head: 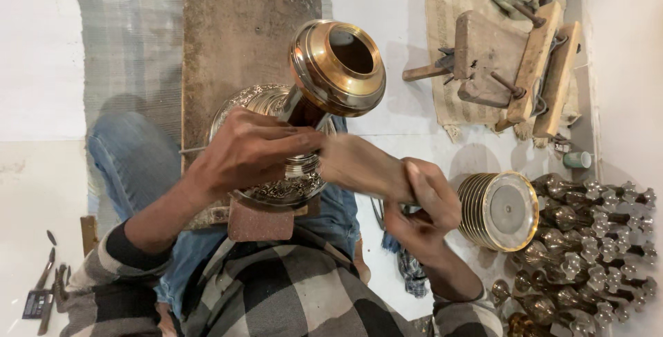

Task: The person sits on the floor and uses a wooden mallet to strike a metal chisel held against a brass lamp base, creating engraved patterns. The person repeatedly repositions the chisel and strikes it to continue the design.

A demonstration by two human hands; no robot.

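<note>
A brass vase (331,74) with an engraved silver-toned belly and a polished flared mouth lies across my lap, propped on a reddish block (259,223) and a worn wooden plank (235,26). My left hand (242,150) rests on the vase's belly and pinches a thin metal punch (190,149), whose end sticks out to the left. My right hand (421,202) grips a wooden mallet block (359,164) whose far end sits close to my left hand's fingers. The punch's tip is hidden under my fingers.
A stack of brass plates (497,211) stands at the right, beside several brass stemmed pieces (587,240). A wooden clamp frame (511,61) lies on a burlap mat at the upper right. Small hand tools (45,289) lie at the lower left. A grey woven mat (131,40) lies under the plank.
</note>
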